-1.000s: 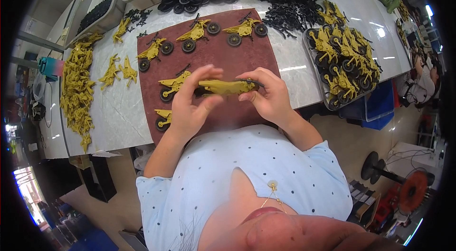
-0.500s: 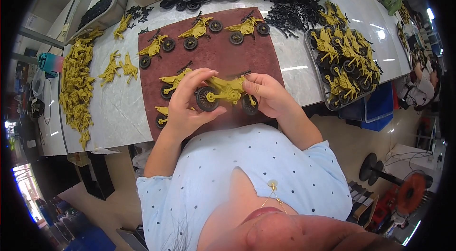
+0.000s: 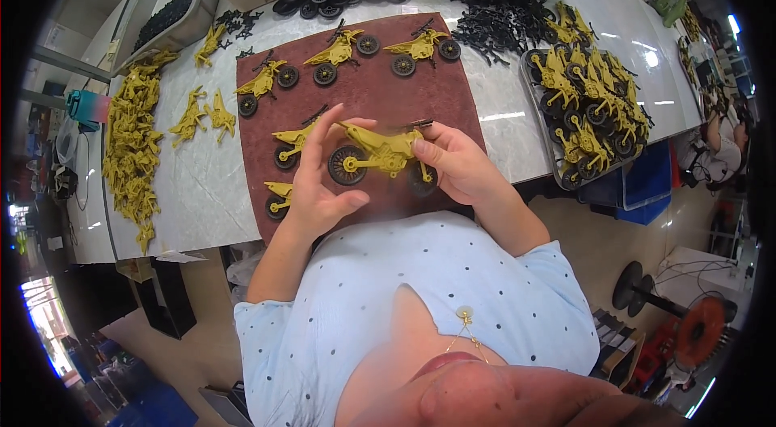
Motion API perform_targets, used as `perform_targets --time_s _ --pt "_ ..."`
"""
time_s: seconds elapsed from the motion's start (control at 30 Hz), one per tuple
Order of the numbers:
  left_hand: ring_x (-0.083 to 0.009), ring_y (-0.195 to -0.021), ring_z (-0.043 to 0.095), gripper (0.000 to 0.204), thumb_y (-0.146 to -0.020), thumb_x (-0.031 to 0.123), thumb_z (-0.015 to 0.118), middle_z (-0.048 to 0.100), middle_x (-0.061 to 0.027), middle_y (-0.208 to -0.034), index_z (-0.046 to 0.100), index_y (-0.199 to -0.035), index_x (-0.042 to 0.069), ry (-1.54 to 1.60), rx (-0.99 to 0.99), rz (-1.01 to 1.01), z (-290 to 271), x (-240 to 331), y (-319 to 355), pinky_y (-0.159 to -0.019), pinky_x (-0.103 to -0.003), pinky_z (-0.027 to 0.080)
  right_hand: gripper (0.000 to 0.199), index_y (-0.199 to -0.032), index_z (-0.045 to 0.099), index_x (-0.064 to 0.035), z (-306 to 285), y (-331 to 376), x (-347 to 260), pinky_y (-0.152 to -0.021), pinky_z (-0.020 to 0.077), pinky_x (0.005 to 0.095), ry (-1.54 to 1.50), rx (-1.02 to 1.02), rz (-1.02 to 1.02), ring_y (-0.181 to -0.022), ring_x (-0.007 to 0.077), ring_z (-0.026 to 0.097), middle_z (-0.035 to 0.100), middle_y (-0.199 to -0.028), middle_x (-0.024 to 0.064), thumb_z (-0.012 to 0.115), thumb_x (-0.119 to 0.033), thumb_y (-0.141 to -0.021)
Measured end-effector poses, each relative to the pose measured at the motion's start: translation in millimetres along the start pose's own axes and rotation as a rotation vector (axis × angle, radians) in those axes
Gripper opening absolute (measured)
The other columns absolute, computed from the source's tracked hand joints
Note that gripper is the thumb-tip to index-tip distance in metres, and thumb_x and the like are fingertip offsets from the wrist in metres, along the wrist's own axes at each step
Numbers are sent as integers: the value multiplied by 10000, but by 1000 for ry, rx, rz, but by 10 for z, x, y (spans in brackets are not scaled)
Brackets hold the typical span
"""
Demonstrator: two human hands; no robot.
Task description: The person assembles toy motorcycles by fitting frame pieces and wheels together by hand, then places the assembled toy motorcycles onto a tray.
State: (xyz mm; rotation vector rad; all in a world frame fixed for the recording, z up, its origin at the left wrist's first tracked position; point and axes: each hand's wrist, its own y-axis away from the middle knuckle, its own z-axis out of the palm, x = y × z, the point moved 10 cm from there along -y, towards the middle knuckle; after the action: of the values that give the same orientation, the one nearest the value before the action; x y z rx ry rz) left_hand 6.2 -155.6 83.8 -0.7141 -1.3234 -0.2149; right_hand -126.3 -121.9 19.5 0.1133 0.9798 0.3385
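A yellow toy motorcycle hangs above a red cloth, toward its near edge, gripped at the front end by the right hand. The left hand is spread wide beside the rear wheel; whether its fingertips touch the toy cannot be told. Firm pressure on the body, sparing the thin handlebar, would likely steady it best. Three similar toys line the cloth's far edge.

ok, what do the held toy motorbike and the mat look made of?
Toy motorbike: probably moulded plastic, yellow, satin; crisp detail, soft highlights. Its wheels: black, matte; plastic or rubber, can't tell. Mat: likely fabric, maroon, matte; mottled surface, no glare.
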Motion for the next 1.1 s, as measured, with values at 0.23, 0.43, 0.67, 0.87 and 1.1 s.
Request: perform_targets --time_s 0.23,0.43,0.67,0.87,1.1 --pt "-204 -1090 596 551 -869 107 697 594 -154 -1204 444 -1340 -26 150 110 -247 -87 -195 56 -947 -302 484 386 -1228 555 -27 29 90 -255 -838 511 270 379 27 -211 -998 133 590 607 -1099 53 679 -61 -864" --pt "-190 -996 643 406 -760 26 754 642 -105 -1132 631 -1148 9 -393 5 -51 -12 -51 -7 -847 -290 532 320 -1137 608 20 135 181 -471 -795 576 271 731 47 -413 -978 163 602 576 -1054 80 673 30 -824" --pt "-245 -912 652 406 -689 5 775 652 -122 -1061 672 -1081 29 -685 -46 90 96 69 1 -742 -321 552 279 -1132 612 26 155 227 -529 -791 598 285 814 52 -558 -971 181 610 581 -1077 107 637 15 -855" --pt "-247 -832 641 373 -686 -34 753 649 -97 -943 665 -1046 13 -791 -32 318 194 241 -20 -714 -324 527 341 -1039 666 -94 123 275 -572 -841 466 350 962 195 -781 -923 259 626 670 -961 68 727 -46 -707" --pt "-260 -844 646 348 -718 33 758 657 -114 -968 660 -1050 -5 -805 -69 104 156 79 -35 -723 -326 525 253 -1080 643 -2 85 145 -515 -741 528 281 1080 152 -626 -889 168 628 658 -952 92 629 29 -830"
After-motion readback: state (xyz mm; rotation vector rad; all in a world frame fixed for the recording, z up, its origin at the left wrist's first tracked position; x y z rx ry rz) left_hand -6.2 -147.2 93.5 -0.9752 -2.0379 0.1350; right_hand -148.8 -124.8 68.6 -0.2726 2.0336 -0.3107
